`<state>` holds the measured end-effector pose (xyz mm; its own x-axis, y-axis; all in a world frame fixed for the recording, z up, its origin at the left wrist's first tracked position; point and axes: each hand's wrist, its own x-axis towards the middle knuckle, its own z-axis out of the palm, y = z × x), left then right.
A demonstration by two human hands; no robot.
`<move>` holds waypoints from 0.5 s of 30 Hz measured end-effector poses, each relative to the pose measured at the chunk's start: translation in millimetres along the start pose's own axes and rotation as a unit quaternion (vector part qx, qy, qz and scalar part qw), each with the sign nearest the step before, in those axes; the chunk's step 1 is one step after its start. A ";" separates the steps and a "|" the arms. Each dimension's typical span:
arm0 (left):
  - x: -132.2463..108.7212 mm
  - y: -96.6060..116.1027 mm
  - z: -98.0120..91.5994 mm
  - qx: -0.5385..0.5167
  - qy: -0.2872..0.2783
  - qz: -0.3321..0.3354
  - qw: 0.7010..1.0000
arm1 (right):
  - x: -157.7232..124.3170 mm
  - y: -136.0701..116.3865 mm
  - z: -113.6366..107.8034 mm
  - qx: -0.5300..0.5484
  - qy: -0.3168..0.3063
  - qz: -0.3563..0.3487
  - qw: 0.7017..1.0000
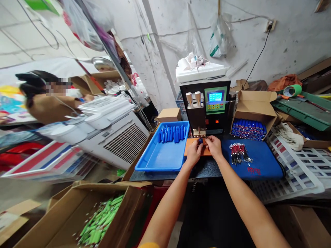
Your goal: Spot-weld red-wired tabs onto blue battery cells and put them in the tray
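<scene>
At the front of a black spot welder (198,119) with a lit blue screen, my left hand (194,151) is closed around a blue cylindrical battery cell (200,141). The cell is just below the welder's electrodes (199,132), over an orange block (191,148); whether they touch I cannot tell. My right hand (213,146) pinches beside the cell's end, and what lies between its fingertips is too small to make out. Left of my hands, a blue tray (160,159) has several blue cells along its far side. Short red and black wire leads (239,153) lie on a blue mat (261,162) at right.
A cardboard box (254,103) packed with blue cells stands behind the mat. Below left, another carton (51,218) contains green cells (100,220). A white air cooler (124,137) stands left of the bench. Another person (49,106) sits farther left. White crates (297,175) are at right.
</scene>
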<state>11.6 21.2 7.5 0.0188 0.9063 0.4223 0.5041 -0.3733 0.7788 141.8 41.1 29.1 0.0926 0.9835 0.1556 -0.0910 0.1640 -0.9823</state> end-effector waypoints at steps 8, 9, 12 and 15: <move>-0.9 -2.1 0.9 -0.008 0.007 -0.005 1.000 | -4.9 5.5 3.2 -0.119 0.009 -0.041 0.992; -0.8 -2.4 1.0 -0.014 0.008 -0.006 1.000 | -5.6 4.9 3.7 -0.129 0.011 -0.044 0.991; -0.7 -3.1 1.3 -0.034 0.010 -0.010 0.999 | -6.8 1.4 6.3 -0.139 0.018 -0.059 0.988; -0.4 -3.4 1.1 -0.039 0.012 -0.011 0.999 | -6.9 -1.6 8.2 -0.137 0.017 -0.065 0.988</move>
<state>10.8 22.3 4.2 -0.0134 0.9097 0.4151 0.4362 -0.3682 0.8211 133.1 34.7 30.4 0.1198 0.9517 0.2826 0.1951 0.2565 -0.9466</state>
